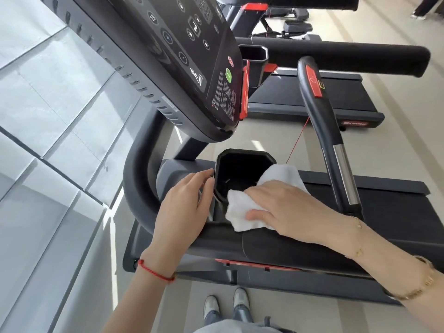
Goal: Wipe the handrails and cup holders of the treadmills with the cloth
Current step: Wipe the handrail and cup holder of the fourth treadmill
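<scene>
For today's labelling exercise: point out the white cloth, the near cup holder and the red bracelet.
white cloth (240,212), head view, on the folded corner below the fingers.
near cup holder (242,153), head view, on its far rim.
red bracelet (155,272), head view, on the cord across the wrist.

Cloth: plain white. Cup holder: black. Console: black, white symbols, one green button, red side trim. Handrail: dark grey. Left wrist cord: red. Floor: pale beige stripes.
</scene>
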`<state>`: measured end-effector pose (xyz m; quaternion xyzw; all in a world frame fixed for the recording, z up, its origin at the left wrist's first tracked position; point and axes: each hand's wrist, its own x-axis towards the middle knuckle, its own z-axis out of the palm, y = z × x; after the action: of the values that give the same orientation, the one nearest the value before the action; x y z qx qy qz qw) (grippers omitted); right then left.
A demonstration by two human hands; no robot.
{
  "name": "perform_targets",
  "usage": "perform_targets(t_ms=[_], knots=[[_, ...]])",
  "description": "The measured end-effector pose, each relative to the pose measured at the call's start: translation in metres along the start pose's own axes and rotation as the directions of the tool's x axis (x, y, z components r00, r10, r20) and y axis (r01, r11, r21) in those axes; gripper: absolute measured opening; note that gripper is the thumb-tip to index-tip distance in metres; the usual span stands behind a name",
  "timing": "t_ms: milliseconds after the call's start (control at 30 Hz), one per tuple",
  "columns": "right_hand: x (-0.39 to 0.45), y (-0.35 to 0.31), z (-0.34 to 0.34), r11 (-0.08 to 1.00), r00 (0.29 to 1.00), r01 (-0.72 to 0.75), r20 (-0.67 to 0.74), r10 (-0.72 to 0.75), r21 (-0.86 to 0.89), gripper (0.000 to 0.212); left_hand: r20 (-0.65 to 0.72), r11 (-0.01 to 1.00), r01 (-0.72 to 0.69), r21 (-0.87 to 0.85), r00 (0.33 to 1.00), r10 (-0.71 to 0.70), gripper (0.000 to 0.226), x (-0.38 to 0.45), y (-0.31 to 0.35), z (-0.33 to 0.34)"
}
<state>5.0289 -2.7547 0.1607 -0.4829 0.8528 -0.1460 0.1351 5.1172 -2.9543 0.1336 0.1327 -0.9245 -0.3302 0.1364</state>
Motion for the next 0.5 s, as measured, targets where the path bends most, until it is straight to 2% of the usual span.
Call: perform_targets(t_ms=[67, 133, 200, 267, 300, 367, 500], knots=[[-0.011, 0.011, -0.005, 0.997, 0.999, 0.036, 0.002, -0.037, 0.066, 0.023, 0.001, 1.0, 0.006, -0.001, 1.0, -0.006, 0.035, 0.001, 0.0, -0.001], [-0.015, 0.016, -0.008, 0.979, 0.998, 0.006, -0.064, 0.007, 0.202, 0.024, 0.008, 1.0, 0.003, 0.004, 1.0, -0.003, 0.037, 0.002, 0.002, 0.0], [-0.012, 0.019, -0.012, 0.941, 0.955, -0.023, -0.27, 0.12, 0.339, 0.029, 0.022, 1.0, -0.002, 0.019, 1.0, 0.002, 0.041, 0.006, 0.003, 0.0], [-0.001, 0.021, -0.019, 0.947, 0.86, 0.017, -0.488, 0.15, 0.32, 0.027, 0.025, 0.999, 0.005, 0.037, 1.0, -0.006, 0.044, 0.01, 0.006, 0.003], [0.008, 0.021, -0.022, 0.958, 0.835, 0.026, -0.533, 0.136, 0.285, 0.028, 0.024, 0.999, 0.007, 0.046, 1.0, -0.008, 0.045, 0.012, 0.007, 0.004], [0.029, 0.022, -0.025, 0.978, 0.854, 0.031, -0.514, 0.081, 0.206, 0.032, 0.024, 0.998, 0.005, 0.061, 1.0, -0.007, 0.046, 0.015, 0.009, 0.008], [0.073, 0.023, -0.008, 0.996, 0.967, 0.01, -0.253, -0.032, -0.086, 0.049, 0.014, 0.998, 0.014, 0.056, 1.0, -0.014, 0.045, 0.016, 0.008, 0.013]])
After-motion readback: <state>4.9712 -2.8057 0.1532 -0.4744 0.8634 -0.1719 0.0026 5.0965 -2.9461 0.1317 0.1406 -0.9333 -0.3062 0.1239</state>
